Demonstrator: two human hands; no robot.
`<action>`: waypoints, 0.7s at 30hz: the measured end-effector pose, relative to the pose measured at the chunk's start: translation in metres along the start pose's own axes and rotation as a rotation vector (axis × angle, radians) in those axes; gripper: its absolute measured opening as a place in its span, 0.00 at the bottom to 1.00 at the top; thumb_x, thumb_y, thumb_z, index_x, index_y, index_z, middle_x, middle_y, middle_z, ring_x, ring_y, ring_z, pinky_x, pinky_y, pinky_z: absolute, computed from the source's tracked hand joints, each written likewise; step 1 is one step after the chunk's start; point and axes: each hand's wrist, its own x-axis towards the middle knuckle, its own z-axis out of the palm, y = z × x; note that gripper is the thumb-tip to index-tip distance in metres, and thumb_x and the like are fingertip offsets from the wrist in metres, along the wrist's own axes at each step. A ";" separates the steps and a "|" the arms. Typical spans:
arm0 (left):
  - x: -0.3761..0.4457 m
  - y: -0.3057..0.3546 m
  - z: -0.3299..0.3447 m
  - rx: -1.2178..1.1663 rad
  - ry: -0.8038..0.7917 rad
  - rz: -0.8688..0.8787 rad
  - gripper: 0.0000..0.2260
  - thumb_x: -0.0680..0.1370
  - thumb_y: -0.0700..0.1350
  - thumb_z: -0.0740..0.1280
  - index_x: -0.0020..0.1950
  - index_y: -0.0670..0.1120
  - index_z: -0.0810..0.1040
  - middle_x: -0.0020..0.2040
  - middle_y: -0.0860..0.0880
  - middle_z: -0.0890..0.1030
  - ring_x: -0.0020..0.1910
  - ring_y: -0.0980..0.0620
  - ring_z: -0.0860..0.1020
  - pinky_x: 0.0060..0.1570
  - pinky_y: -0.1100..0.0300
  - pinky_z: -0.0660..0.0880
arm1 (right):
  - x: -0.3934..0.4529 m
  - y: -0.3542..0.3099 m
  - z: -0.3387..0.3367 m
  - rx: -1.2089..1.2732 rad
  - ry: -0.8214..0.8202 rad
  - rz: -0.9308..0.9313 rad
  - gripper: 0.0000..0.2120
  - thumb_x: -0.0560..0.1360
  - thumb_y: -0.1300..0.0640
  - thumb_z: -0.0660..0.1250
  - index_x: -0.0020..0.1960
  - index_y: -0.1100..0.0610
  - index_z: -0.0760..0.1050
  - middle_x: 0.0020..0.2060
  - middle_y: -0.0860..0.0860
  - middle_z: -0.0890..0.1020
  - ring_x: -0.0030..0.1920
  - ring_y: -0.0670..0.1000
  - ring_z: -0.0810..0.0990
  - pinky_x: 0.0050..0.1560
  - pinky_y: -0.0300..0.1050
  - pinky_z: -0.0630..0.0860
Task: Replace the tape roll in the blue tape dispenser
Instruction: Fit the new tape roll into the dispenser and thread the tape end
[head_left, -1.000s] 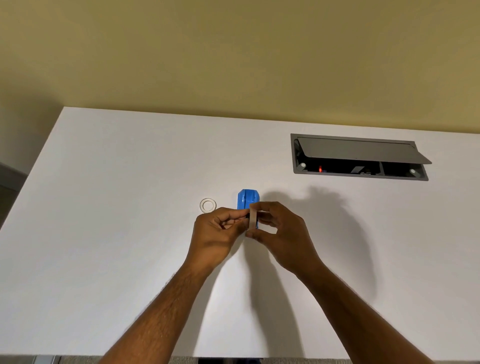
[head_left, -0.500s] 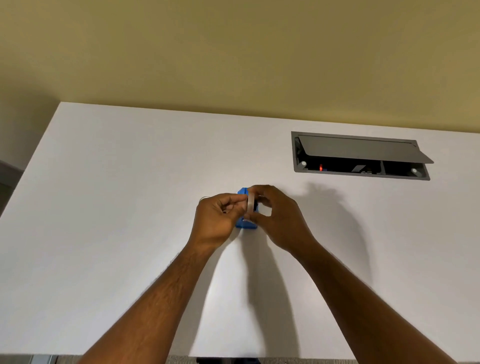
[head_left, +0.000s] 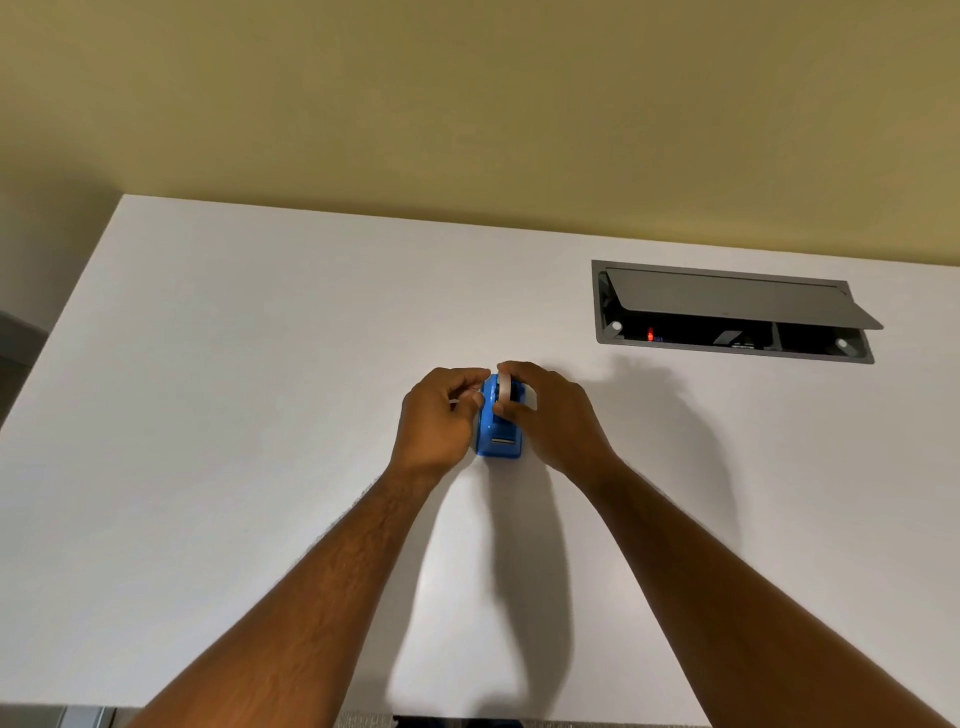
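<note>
There are two hands, one blue tape dispenser, one tape roll and one white table. There is also one gray box set into the table, with its lid tipped up.

The blue tape dispenser (head_left: 498, 431) sits on the white table (head_left: 234, 415), in the middle, between the two hands. The tape roll (head_left: 503, 387) stands on its edge at the top of the dispenser. How deep it sits inside I cannot tell.

The right hand (head_left: 550, 415) pinches the tape roll, one finger curled over the top and the thumb on the near side. The left hand (head_left: 439, 415) is curled up right beside the dispenser's left side. A small pale thing peeks out by its fingers, but I cannot tell what it is or if the hand grips it.

The gray box (head_left: 727, 312) is far off to the right, and a tiny red light glows inside it.

A second ago the roll was held up in the air, nearer the person than the dispenser. Now it is down on the dispenser. A small clear ring lay on the table to the left then. Now the left hand covers that spot.
</note>
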 end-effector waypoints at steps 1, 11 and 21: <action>0.000 -0.001 0.001 0.010 -0.003 0.003 0.11 0.81 0.38 0.67 0.59 0.49 0.84 0.57 0.51 0.84 0.57 0.52 0.81 0.61 0.55 0.78 | 0.000 0.001 0.001 0.001 -0.002 0.006 0.20 0.78 0.52 0.70 0.69 0.52 0.74 0.59 0.52 0.81 0.51 0.46 0.75 0.51 0.32 0.67; 0.001 -0.003 0.001 0.090 -0.094 0.238 0.14 0.81 0.34 0.64 0.62 0.46 0.82 0.59 0.46 0.81 0.60 0.48 0.78 0.63 0.60 0.74 | 0.005 0.002 0.002 0.015 -0.020 -0.046 0.20 0.78 0.52 0.69 0.67 0.59 0.75 0.62 0.55 0.78 0.60 0.53 0.77 0.62 0.43 0.73; 0.009 -0.011 0.005 0.161 -0.189 0.212 0.17 0.83 0.34 0.59 0.70 0.45 0.77 0.65 0.43 0.75 0.62 0.54 0.72 0.59 0.83 0.62 | -0.016 0.008 -0.006 -0.102 0.209 -0.218 0.09 0.81 0.60 0.64 0.58 0.59 0.79 0.54 0.55 0.82 0.54 0.53 0.79 0.56 0.27 0.66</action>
